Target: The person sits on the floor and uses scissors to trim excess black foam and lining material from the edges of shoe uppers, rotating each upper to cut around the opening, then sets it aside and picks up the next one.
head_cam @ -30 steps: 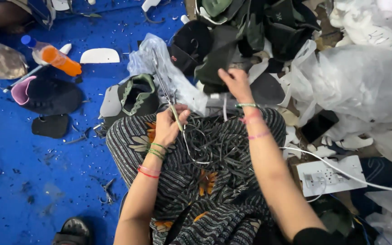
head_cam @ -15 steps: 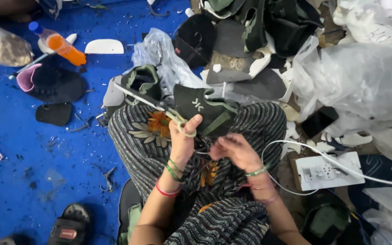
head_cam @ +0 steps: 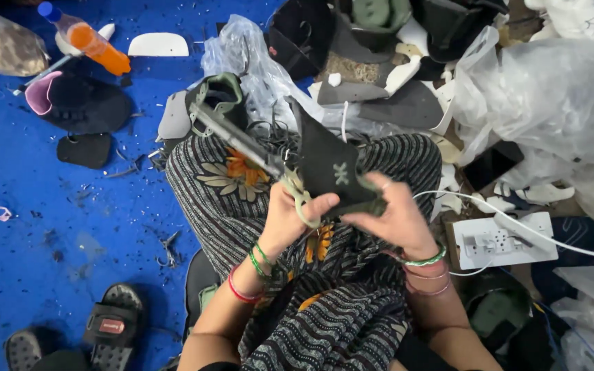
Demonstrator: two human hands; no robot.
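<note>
Over my striped lap, my left hand [head_cam: 290, 216] grips long metal scissors [head_cam: 256, 152], my right hand [head_cam: 390, 220] pinching a dark fabric shoe-upper piece [head_cam: 331, 172], seemingly mid-trim; next, blades must meet its edge.

Bright even overhead light, soft shadows, mild glare on plastic, slight edge distortion.
</note>
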